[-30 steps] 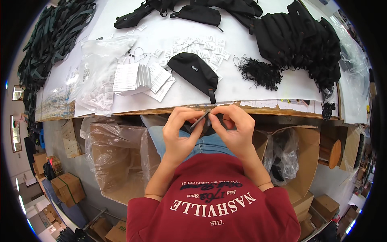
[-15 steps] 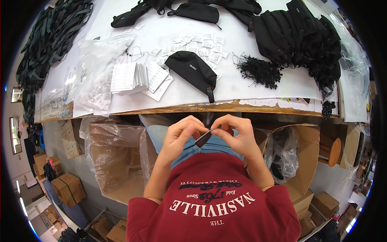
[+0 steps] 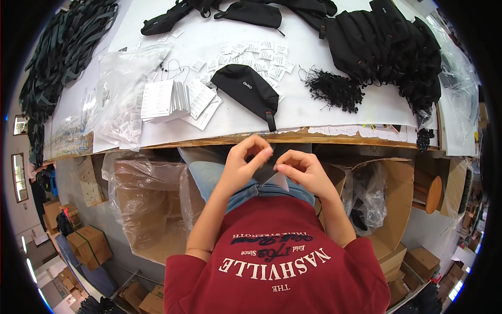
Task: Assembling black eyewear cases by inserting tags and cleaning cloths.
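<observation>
My left hand (image 3: 248, 161) is raised in front of my lap, near the table edge, with thumb and fingers pinched together. Whatever is between them is too small to make out. Close on its right, my right hand (image 3: 302, 170) pinches at the top of a small card tag (image 3: 278, 181), which hangs over my lap with one face pale and a dark grey part to its left. On the table just beyond my hands lies a black zipped pouch (image 3: 246, 90) with a short tab toward me.
Left of the pouch stand a stack of white cards (image 3: 158, 99) and clear plastic bags (image 3: 123, 89). Small white labels (image 3: 264, 55) lie behind it. Black cords (image 3: 334, 90) and piled black pouches (image 3: 379, 47) sit to the right. Lined cardboard boxes (image 3: 149, 204) flank my legs.
My left hand has lifted up and away from the tag, toward the table edge. The tag has turned from a dark narrow side to a pale face, by my right hand.
</observation>
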